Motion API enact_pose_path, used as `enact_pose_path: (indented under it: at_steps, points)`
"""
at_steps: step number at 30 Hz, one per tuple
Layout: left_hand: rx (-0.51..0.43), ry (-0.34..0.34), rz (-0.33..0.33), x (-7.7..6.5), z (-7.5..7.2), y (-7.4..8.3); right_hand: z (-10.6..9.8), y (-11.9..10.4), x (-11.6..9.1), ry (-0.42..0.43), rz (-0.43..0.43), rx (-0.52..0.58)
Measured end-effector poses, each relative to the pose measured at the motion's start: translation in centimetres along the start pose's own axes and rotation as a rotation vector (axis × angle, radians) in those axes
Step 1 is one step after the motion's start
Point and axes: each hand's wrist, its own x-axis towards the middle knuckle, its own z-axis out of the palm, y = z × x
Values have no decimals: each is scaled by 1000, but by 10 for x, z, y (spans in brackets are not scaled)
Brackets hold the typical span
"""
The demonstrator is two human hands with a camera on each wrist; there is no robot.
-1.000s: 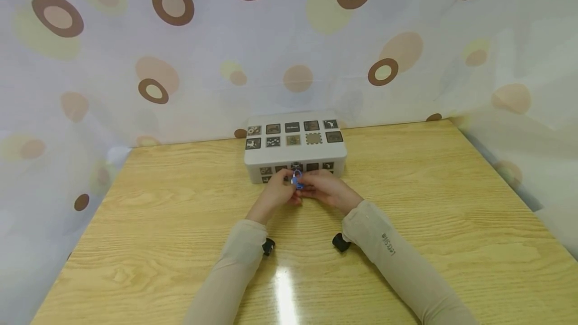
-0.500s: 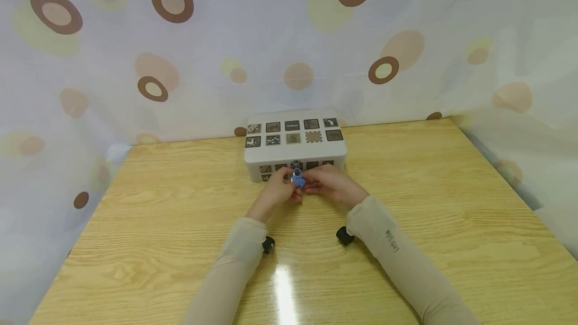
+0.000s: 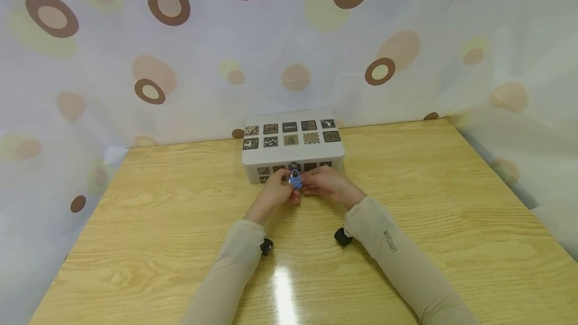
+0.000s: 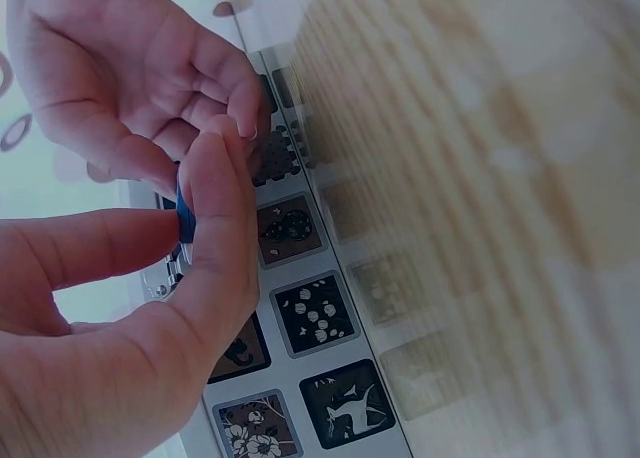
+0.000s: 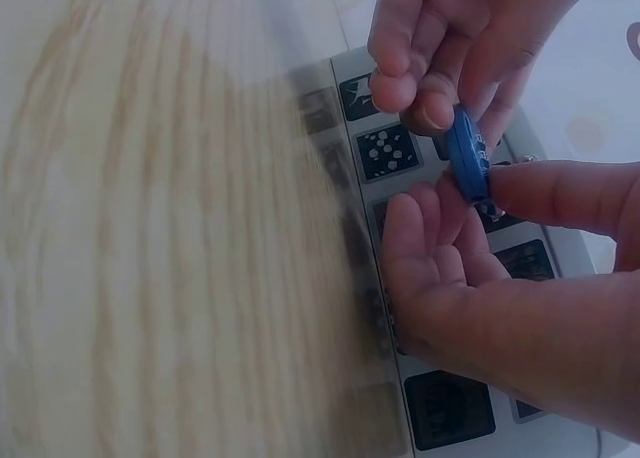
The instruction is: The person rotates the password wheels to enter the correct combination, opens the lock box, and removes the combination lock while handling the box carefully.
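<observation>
A small blue padlock (image 3: 295, 180) with number dials stands in front of a white tin box (image 3: 293, 153), its shackle up near the metal latch (image 3: 294, 165). Whether the shackle passes through the latch, I cannot tell. My left hand (image 3: 276, 189) pinches the lock body between thumb and fingers from the left. From the right, my right hand (image 3: 328, 184) pinches the lock's edge; in the right wrist view its thumb (image 5: 560, 196) lies against the dial side, other fingers curled behind. Only the blue edge of the padlock (image 4: 186, 208) shows in the left wrist view.
Dark picture squares cover the box's lid and front. It stands at the far edge of a wooden table (image 3: 180, 224), close to a spotted cloth backdrop (image 3: 203, 64). A black wrist camera (image 3: 266, 247) sits under the left sleeve, another (image 3: 343, 237) under the right.
My right hand's fingers have drawn off the padlock's face toward its right edge, uncovering the dials. My left hand keeps its grip. The head view has shifted slightly.
</observation>
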Motion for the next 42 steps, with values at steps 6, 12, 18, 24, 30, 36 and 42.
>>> enact_pose_path:
  at_steps: [6, 12, 18, 24, 30, 36, 42]
  points:
    - [0, -14, -5, 0, -1, -1, 5, -2, -4, 19, 1, 11]
    - [7, -9, 10, 0, -1, -2, 7, -2, -3, 23, -10, 38]
    - [-1, -9, 7, 0, -2, -1, 7, -2, -2, 27, 18, 69]
    - [7, -11, 11, 0, -2, -2, 5, -2, -3, 10, 41, 74]
    - [13, -6, 13, 0, -1, -1, 2, 1, 0, -16, -5, 43]
    - [18, -10, 5, 2, -2, -2, -2, 4, 3, -46, -46, 47]
    - [9, -9, -1, 2, -1, -3, 6, -2, -4, 14, -11, 30]
